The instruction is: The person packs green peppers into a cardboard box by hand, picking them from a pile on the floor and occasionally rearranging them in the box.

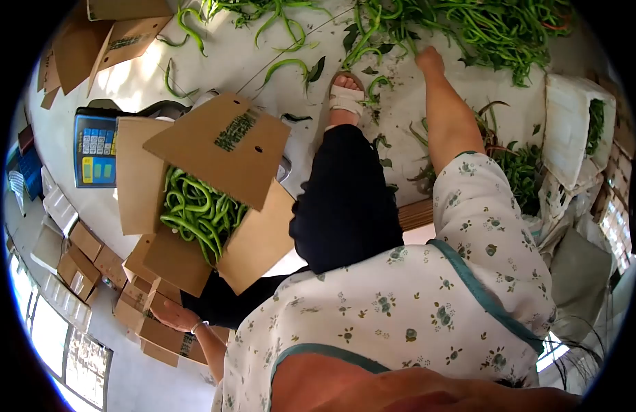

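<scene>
My right hand (pixel 430 62) reaches down to the floor at the edge of a spread of long green chili peppers (pixel 496 34). Its fingers are closed together at the end of a green pepper; the fingertips are partly hidden. My left hand (pixel 175 316) is off to the lower left, fingers stretched out, beside stacked cardboard boxes (pixel 163 333), and it holds nothing. Between my left side and the scale, an open cardboard box (pixel 142 185) with raised flaps holds many green chili peppers (pixel 201 209).
A scale with a blue keypad (pixel 96 147) stands behind the open box. My sandaled foot (pixel 347 96) rests among loose peppers and leaves. A white crate (pixel 572 130) is at the right, another open carton (pixel 77 48) at the upper left. More cartons (pixel 81 264) line the left side.
</scene>
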